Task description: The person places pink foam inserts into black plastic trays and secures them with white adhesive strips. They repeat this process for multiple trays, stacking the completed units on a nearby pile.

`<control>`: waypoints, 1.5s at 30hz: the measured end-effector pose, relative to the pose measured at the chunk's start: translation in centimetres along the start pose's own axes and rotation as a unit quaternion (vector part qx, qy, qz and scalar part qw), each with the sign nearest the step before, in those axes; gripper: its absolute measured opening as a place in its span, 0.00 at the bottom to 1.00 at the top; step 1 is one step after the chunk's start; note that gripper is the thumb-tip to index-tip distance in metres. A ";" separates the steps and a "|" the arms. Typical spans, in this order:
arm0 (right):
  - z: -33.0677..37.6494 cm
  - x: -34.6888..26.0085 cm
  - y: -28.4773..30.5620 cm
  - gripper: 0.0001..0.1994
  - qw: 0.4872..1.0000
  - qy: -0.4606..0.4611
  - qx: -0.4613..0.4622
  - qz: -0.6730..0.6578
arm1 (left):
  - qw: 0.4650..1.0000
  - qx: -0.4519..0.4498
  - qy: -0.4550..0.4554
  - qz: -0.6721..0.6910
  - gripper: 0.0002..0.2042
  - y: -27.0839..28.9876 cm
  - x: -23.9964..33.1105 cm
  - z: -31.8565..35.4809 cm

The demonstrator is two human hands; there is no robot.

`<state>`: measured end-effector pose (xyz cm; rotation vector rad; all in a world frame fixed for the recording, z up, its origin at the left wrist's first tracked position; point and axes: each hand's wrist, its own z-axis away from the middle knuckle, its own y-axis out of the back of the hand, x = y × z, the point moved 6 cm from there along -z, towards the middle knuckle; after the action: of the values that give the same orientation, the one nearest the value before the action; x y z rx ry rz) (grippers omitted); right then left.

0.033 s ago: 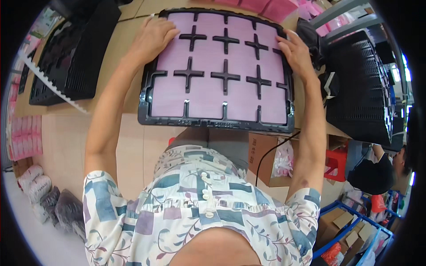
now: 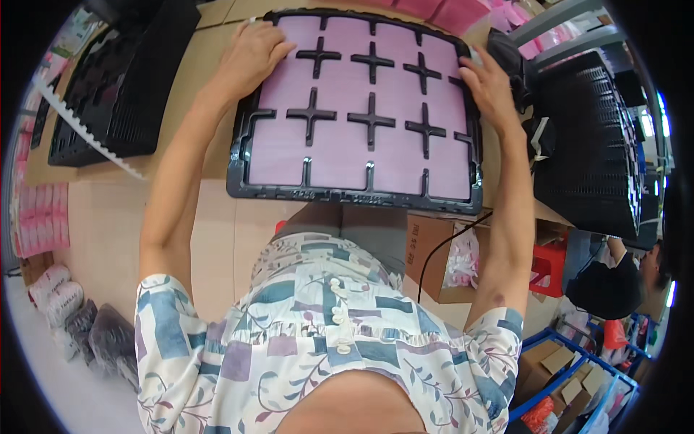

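Observation:
A black plastic tray (image 2: 354,197) with raised cross-shaped dividers lies on the brown table in front of me. Pale pink flat material (image 2: 340,152) fills its compartments between the dividers. My left hand (image 2: 249,58) grips the tray's far left corner, fingers curled over the rim and thumb lying toward the pink. At the upper part of the right side, my right hand (image 2: 490,83) holds the opposite rim with bent fingers. Parts of the fingertips of both hands are hidden at the edges.
Stacked black trays stand on the left (image 2: 116,87) and on the right (image 2: 585,145). Pink packages (image 2: 452,13) lie beyond the tray. A cardboard box (image 2: 430,253) sits below the table at right, near a black cable (image 2: 441,246). Another person (image 2: 614,282) is at the far right.
The tray has shifted slightly to the right and away from me, with both hands keeping their hold on its sides.

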<state>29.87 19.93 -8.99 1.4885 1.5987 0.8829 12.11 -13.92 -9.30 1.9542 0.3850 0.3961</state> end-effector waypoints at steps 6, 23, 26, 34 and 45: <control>8.7 -10.6 7.5 0.22 0.995 0.027 -0.037 -0.085 | 0.996 -0.012 -0.032 0.086 0.16 6.0 6.8 11.8; 17.4 -11.7 4.3 0.21 0.906 -0.352 0.115 -0.207 | 0.822 0.035 0.299 0.484 0.35 1.3 5.6 15.5; 17.7 -11.9 4.1 0.20 0.889 -0.356 0.165 -0.238 | 0.788 0.072 0.324 0.518 0.35 2.3 6.2 15.5; 20.4 -13.5 12.2 0.22 0.852 -0.308 0.348 -0.240 | 0.760 0.194 0.219 0.580 0.39 7.7 9.4 13.2; 27.2 5.5 32.1 0.17 0.818 -0.375 0.430 -0.077 | 0.555 0.062 0.028 0.829 0.31 4.7 27.9 -13.8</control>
<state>68.73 27.58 6.21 1.8989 1.4771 -0.6154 31.40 7.61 3.17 1.8200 -1.6662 1.6012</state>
